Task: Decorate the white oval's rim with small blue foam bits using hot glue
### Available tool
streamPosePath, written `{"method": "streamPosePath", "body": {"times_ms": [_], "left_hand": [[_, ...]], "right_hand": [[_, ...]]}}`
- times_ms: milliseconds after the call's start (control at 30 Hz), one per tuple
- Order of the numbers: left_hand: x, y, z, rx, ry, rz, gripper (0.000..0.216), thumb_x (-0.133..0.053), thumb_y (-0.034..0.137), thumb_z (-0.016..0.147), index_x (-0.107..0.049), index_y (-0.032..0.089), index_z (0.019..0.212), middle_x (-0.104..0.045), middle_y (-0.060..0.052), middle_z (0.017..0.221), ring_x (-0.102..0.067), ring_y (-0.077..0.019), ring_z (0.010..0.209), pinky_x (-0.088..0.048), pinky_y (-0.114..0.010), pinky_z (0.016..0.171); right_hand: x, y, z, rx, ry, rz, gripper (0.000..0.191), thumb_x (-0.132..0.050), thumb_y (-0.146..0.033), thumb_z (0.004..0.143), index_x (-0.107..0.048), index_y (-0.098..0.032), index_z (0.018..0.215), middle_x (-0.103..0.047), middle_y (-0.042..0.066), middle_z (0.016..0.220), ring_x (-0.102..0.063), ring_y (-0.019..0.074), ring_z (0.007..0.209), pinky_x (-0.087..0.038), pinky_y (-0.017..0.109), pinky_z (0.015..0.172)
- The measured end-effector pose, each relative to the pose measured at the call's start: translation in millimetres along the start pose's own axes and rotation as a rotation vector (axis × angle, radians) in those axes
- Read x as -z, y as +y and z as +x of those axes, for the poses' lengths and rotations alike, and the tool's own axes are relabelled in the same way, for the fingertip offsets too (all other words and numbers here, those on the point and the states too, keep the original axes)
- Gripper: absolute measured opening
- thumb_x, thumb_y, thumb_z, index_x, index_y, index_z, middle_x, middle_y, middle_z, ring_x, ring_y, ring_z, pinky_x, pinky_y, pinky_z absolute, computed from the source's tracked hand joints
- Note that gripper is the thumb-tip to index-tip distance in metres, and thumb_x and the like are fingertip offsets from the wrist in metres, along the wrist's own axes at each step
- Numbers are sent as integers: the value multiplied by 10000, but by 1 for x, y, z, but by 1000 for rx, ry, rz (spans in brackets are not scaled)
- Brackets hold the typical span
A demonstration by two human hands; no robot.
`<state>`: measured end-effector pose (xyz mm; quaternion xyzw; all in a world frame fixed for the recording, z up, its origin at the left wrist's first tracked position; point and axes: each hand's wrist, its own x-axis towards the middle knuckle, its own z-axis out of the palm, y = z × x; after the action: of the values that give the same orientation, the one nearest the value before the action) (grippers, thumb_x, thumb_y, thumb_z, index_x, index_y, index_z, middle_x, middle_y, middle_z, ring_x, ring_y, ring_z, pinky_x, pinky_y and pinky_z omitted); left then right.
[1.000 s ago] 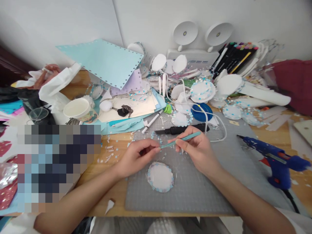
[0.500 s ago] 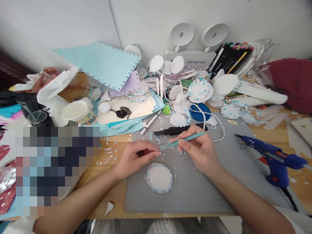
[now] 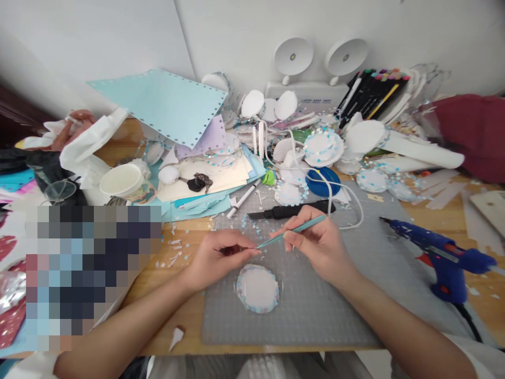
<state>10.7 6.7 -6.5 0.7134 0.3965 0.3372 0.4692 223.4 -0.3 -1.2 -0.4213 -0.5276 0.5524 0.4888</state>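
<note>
Over the grey cutting mat, my right hand is closed around teal tweezers. The tips of the tweezers reach to the fingertips of my left hand. Thumb and forefinger of that hand are pinched together on something too small to make out. Just below both hands lies a round white disc with a rim of pale blue and lilac bits. Behind the hands rests a black utility knife, its blade pointing left.
A blue glue gun lies at the right, its cord running toward the front edge. White and blue decorated discs crowd the back. At the left are a paper cup and stacked coloured paper. A white cable curls behind my right hand.
The tweezers have come down and left, so their tips now meet my left fingertips. My left hand has barely shifted; the disc stays in place.
</note>
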Motion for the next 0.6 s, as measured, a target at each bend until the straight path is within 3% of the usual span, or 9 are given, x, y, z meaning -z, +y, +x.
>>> {"method": "streamPosePath", "body": {"times_ms": [600], "left_hand": [[0, -1, 0, -25, 9, 22, 124, -697, 211, 770, -732, 98, 731, -647, -42, 600, -490, -82, 507, -372, -173, 469]], "right_hand": [[1, 2, 1, -113, -35, 39, 189, -683, -301, 789, -514, -217, 769, -586, -49, 574, -611, 119, 604, -465, 255, 593]]}}
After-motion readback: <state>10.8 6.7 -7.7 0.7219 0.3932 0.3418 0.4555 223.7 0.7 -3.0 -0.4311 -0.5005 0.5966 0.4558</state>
